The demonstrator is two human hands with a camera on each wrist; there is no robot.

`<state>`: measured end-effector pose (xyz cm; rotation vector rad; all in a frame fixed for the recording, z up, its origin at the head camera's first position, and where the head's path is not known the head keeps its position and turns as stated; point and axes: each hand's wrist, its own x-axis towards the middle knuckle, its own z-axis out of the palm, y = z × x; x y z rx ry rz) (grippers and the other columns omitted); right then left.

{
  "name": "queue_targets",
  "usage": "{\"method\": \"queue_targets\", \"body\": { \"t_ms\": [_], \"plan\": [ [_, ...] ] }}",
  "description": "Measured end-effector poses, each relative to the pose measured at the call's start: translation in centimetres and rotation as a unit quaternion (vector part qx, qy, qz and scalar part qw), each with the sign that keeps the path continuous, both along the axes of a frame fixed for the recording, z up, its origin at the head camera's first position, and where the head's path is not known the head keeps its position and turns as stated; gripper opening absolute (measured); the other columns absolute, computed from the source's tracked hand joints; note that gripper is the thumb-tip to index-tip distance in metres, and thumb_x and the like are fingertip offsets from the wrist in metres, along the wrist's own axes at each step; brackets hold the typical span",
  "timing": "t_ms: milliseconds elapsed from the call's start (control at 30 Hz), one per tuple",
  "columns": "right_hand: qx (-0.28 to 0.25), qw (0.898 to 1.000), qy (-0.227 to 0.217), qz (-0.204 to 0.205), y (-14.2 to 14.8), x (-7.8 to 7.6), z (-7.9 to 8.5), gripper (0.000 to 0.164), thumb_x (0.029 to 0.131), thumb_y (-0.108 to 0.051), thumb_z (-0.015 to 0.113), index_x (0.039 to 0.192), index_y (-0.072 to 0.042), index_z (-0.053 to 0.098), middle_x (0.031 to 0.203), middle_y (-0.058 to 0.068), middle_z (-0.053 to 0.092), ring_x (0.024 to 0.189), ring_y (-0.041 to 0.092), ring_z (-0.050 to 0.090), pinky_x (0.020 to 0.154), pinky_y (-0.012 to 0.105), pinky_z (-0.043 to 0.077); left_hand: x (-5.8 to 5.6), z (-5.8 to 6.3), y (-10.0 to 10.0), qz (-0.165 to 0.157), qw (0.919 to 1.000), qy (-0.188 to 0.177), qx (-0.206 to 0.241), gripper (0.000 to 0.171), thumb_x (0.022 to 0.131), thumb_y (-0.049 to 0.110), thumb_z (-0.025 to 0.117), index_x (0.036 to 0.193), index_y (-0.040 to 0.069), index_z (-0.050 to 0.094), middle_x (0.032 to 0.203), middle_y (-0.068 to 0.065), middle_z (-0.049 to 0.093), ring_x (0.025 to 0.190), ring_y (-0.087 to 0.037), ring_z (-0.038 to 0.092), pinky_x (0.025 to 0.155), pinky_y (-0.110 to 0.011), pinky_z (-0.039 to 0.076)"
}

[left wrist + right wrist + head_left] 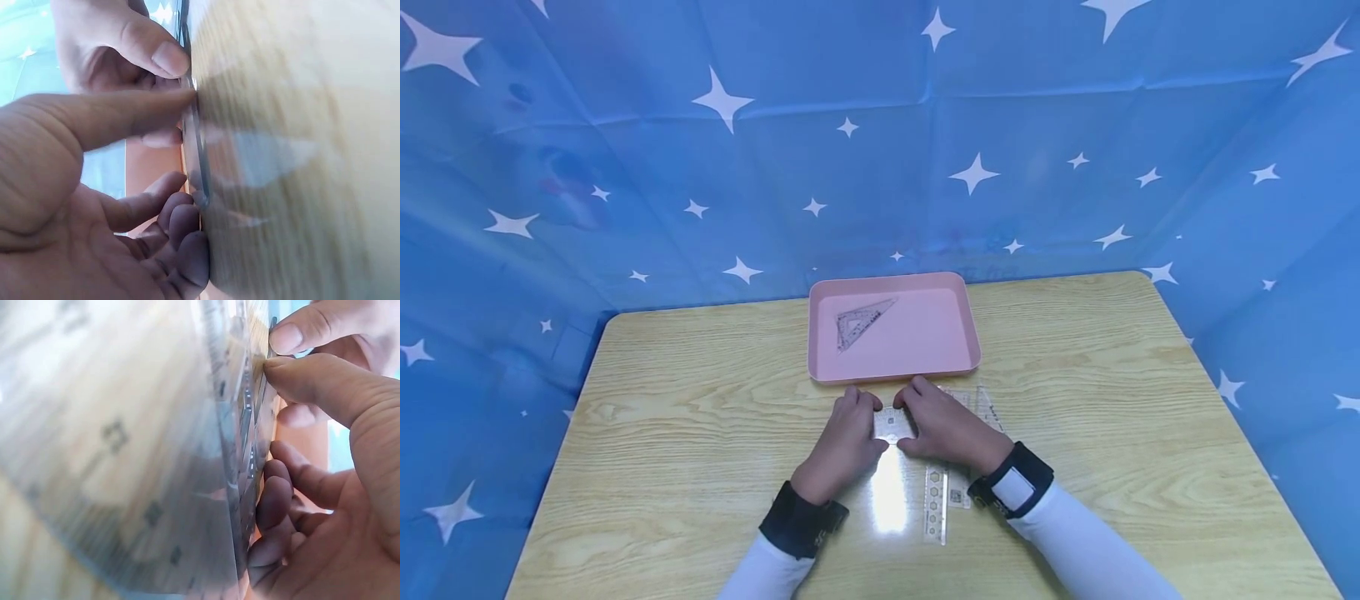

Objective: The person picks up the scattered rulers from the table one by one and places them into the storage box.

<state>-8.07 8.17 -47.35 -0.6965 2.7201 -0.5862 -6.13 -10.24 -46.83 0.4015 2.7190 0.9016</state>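
Observation:
Between my two hands lies a clear flat plastic piece [891, 423] with small printed marks. Fingers cover both its ends, so its full outline is hidden. My left hand [844, 442] pinches the left end, thumb on the near edge and fingertips on the far edge. The right hand [951, 423] grips the other end in the same way. In the left wrist view the piece's thin edge [201, 156] is seen side-on, low over the table. A clear ruler with hexagon cutouts [936, 504] and another clear strip [958, 487] lie near the right wrist.
A pink tray [925, 367] stands just beyond my hands, with a clear set square [857, 323] inside. Partly behind the right hand lies a clear pointed piece [987, 408]. A large clear plate with scale marks [119, 462] fills the right wrist view's foreground.

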Motion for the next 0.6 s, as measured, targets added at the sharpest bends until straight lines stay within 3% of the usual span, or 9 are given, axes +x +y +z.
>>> {"method": "queue_targets", "body": {
  "t_ms": [233,333,467,600],
  "plan": [
    [-0.017,1.0,-0.022,-0.012,0.08,0.11,-0.41,0.056,0.074,-0.037,0.079,0.119,-0.015,0.057,0.106,-0.003,0.048,0.087,0.01,0.046,0.081,0.028,0.047,-0.05,-0.42,-0.04,-0.015,0.9999,0.007,0.001,0.041,0.072,0.009,0.078,0.108,0.004,0.059,0.104,-0.008,0.048,0.098,-0.028,0.046,0.083,-0.036,0.042],
    [-0.024,0.999,-0.033,-0.017,0.02,0.1,-0.38,0.055,0.073,-0.037,0.079,0.119,-0.015,0.057,0.106,-0.003,0.048,0.087,0.011,0.046,0.08,0.028,0.046,0.1,-0.49,-0.04,-0.007,1.0,0.005,0.005,0.041,0.072,0.008,0.077,0.108,0.004,0.058,0.104,-0.008,0.047,0.099,-0.027,0.045,0.082,-0.036,0.042],
    [-0.017,0.999,-0.031,-0.017,-0.07,-0.02,-0.43,0.052,0.074,-0.038,0.078,0.117,-0.016,0.058,0.104,-0.004,0.049,0.086,0.01,0.046,0.077,0.027,0.045,0.23,-0.45,-0.1,0.012,0.9998,-0.011,0.01,0.051,0.071,0.012,0.08,0.115,0.002,0.055,0.109,-0.009,0.045,0.102,-0.026,0.045,0.085,-0.036,0.044],
    [0.003,1.0,-0.011,-0.004,-0.17,-0.08,-0.4,0.049,0.074,-0.041,0.075,0.113,-0.017,0.06,0.102,-0.006,0.05,0.085,0.01,0.047,0.075,0.026,0.045,0.11,-0.47,-0.1,0.009,0.9999,-0.008,0.007,0.055,0.071,0.015,0.081,0.116,0.001,0.054,0.111,-0.01,0.045,0.104,-0.026,0.046,0.087,-0.037,0.045]
  ]
}}
